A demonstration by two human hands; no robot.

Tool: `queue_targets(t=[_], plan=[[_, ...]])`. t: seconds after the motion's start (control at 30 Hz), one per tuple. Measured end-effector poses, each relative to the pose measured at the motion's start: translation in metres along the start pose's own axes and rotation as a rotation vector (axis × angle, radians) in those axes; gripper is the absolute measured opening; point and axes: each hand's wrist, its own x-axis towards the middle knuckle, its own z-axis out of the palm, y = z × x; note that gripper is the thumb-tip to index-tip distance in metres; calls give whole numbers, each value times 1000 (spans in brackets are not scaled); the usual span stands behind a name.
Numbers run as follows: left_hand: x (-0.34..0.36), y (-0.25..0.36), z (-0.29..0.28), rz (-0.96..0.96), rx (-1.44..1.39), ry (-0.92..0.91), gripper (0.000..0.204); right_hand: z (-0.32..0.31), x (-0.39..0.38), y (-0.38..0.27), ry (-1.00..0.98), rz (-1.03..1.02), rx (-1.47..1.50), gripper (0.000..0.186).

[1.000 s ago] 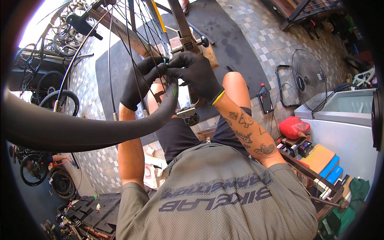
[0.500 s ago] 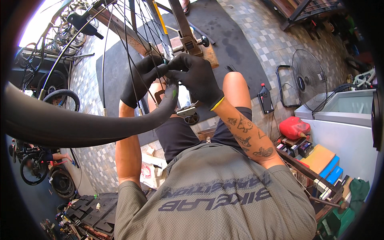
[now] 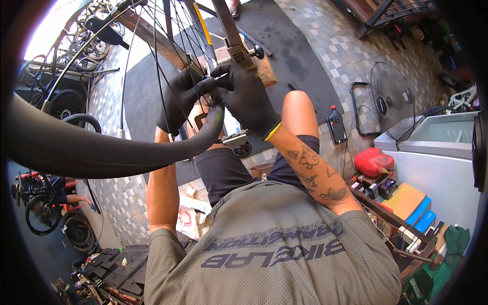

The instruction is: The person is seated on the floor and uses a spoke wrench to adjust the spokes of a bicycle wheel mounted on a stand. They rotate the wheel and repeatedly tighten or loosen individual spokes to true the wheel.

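Observation:
A spoked bicycle wheel with a smooth black rim stands in front of me, its thin spokes running up and away. Both hands wear black gloves and meet at the rim's right side, among the spokes. My left hand is closed, fingers bent inward, with spokes crossing in front of it. My right hand is closed beside it, thumb and fingers pinched together. What the fingertips grip is too small and covered to make out. Just beyond the hands stands a metal wheel stand with a black knob.
Below the rim sits a small metal bracket. On the right are a fan, a dark bottle, a red jerrycan and a white chest. Several bicycles stand at the far left. A black mat covers tiled floor.
The wheel has turned slightly, its near spokes and their rim ends shifting left. My hands have shifted a little and stay closed together at the same part of the rim.

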Motion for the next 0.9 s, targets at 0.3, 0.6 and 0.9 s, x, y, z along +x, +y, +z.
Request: queue_targets(t=[0.3, 0.6, 0.9], plan=[[1, 4, -8, -37, 87, 79, 30, -19, 14, 5, -251, 133, 44, 28], [-16, 28, 0, -62, -244, 123, 49, -19, 6, -8, -4, 117, 237, 24], [3, 19, 1, -51, -193, 106, 58, -24, -5, -22, -197, 140, 46, 24]])
